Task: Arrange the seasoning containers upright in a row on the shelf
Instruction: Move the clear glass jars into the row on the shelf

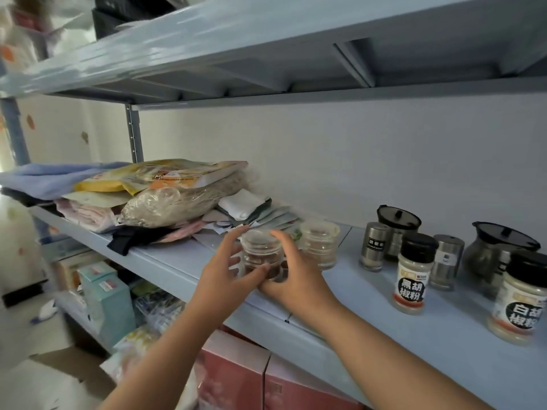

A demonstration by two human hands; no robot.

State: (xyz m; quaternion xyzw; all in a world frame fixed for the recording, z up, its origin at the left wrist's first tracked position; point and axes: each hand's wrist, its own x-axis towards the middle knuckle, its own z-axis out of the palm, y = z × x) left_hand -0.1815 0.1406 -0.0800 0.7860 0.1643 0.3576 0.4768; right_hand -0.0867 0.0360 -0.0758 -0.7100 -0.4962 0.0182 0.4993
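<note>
Head view puts both hands up at the middle shelf (361,287), close to its front edge. The left hand (225,275) and the right hand (296,279) are cupped on opposite sides of a clear jar (260,253). Their fingers curl round its wall and the left thumb lies across its front, so the jar is clamped between them. Neither hand is nearer; the jar sits right between the palms, its long axis straight up, lid on top. Whether its base rests on the shelf or hangs just above it I cannot tell, since the fingers hide the bottom. It is a squat, ribbed glass jar with a see-through lid, and dark brown stuff fills its lower part. From where I stand, the row it should join lies toward the shelf's right end. A second jar (319,244) of the same kind stands just beside it, a little nearer the back wall. Further along are a steel shaker (373,247), a black pepper bottle (413,273) and a white pepper bottle (518,300), all upright. I would expect a short shift rightward, keeping the jar vertical. A pile of bags (165,196) crowds the left end.
</note>
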